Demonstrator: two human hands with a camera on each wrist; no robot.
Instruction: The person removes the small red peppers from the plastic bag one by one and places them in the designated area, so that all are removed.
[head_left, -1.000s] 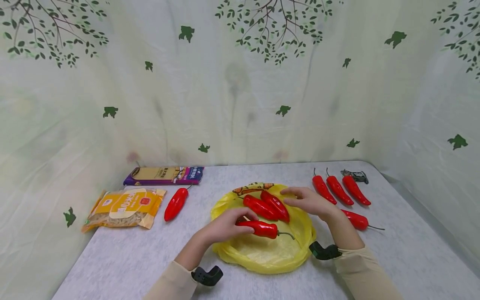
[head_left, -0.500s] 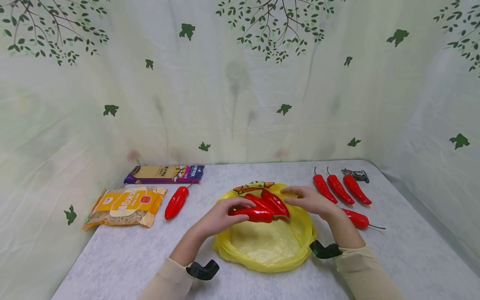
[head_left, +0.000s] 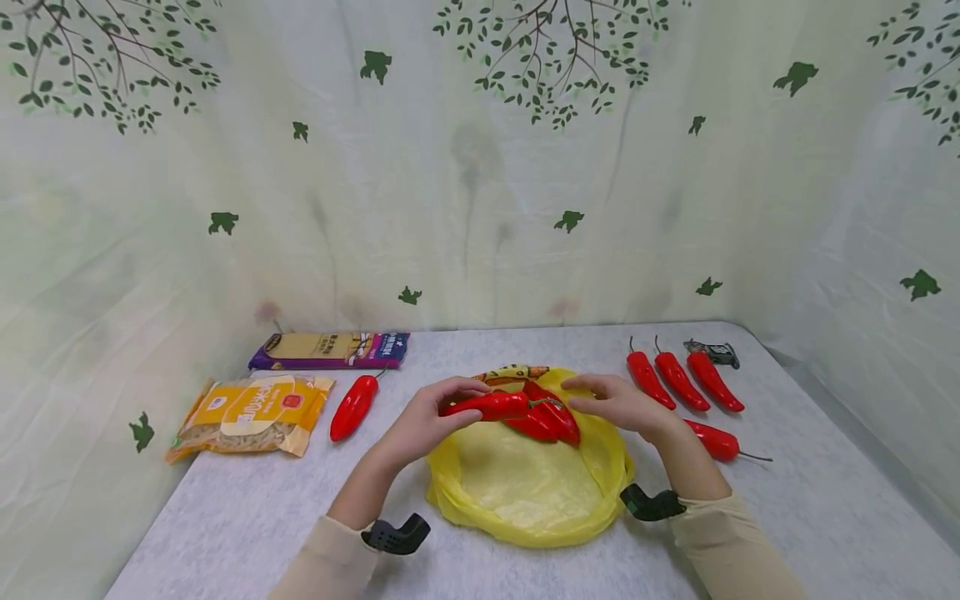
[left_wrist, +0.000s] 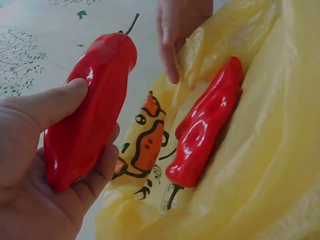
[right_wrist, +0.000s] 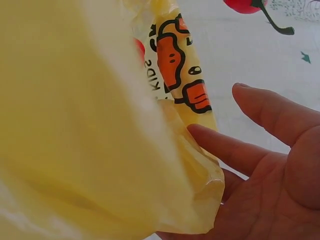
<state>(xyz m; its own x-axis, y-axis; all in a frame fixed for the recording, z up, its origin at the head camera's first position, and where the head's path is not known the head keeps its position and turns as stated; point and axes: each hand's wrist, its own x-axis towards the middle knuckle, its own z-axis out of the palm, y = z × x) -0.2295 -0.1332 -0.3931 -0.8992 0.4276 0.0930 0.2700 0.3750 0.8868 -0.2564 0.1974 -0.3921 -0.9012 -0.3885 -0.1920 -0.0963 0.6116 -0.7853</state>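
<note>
My left hand point(head_left: 422, 423) pinches a red chili pepper point(head_left: 491, 407) between thumb and fingers, its green stem pointing right in the head view. The pepper is above the far left part of a spread yellow plastic bag point(head_left: 528, 537). Two red peppers point(head_left: 564, 423) lie together inside the bag, partly covered by the held one. At the bag's right side is my right hand point(head_left: 626, 407). In the right wrist view its thumb stands apart and its extended fingers point(right_wrist: 235, 152) touch the bag's edge, some hidden behind the plastic.
On the left lie another red pepper point(head_left: 354, 408), an orange food packet point(head_left: 255, 414) and a long purple-and-beige packet point(head_left: 330, 351). Three peppers point(head_left: 681, 381) lie in a row at the back right, near a small black packet point(head_left: 716, 353). One more pepper point(head_left: 716, 440) is beside my right forearm.
My left hand has carried the pepper up and to the left, from above the middle of the bag toward its far left part. The right hand stays in place.
</note>
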